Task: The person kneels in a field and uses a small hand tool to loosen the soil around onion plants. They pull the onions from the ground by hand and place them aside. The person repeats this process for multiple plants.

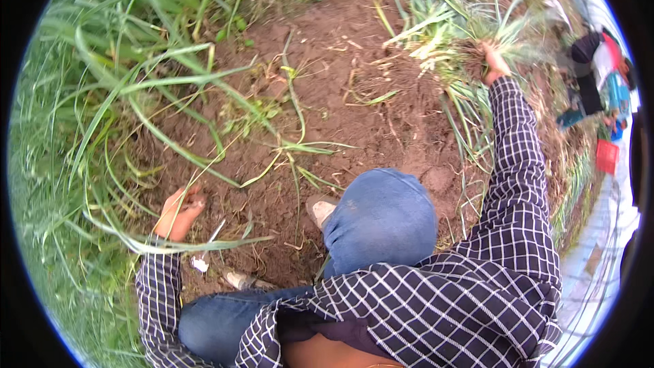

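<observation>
My right hand [494, 64], stretched out to the far right, grips a bunch of long-leaved green plants [511, 28], blurred, with tangled brown roots [471, 56] on its left side. Beside and under it lies a pile of similar uprooted plants [429, 43], pale at the stem bases. My left hand [181, 212] is low over the brown soil [327, 97] at the edge of the standing plants [92, 128]. Its fingers are curled, and long leaves cross in front of it; whether it holds something is unclear.
Loose leaves [291, 145] lie on the soil before my knee [383, 214]. A small white scrap [200, 264] is near my left wrist. At the far right are another person [595, 71], a red crate [607, 156] and pale blue sheeting [595, 245].
</observation>
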